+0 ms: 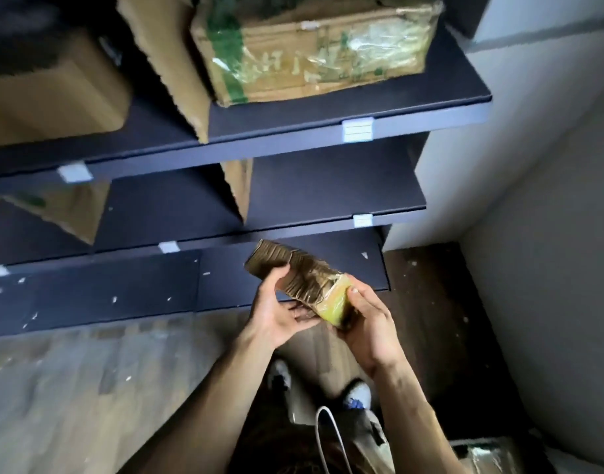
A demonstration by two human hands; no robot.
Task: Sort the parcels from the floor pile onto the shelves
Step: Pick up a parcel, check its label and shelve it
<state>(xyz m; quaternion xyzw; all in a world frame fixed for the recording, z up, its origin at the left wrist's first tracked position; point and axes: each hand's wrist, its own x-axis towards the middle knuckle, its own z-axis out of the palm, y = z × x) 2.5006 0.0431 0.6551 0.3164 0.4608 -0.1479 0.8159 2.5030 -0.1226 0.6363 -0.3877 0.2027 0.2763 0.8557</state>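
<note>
small parcel (307, 285) centre frame, held up just in front of bottom shelf (122, 289) | left hand (276, 313) curls round its middle, right hand (365, 323) pinches the taped end | tilted up, probably checking it before shelving

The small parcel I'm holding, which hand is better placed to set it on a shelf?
Probably left: the left hand grips the small parcel round its middle, nearer the shelves; the right hand only pinches its taped near end.
</note>
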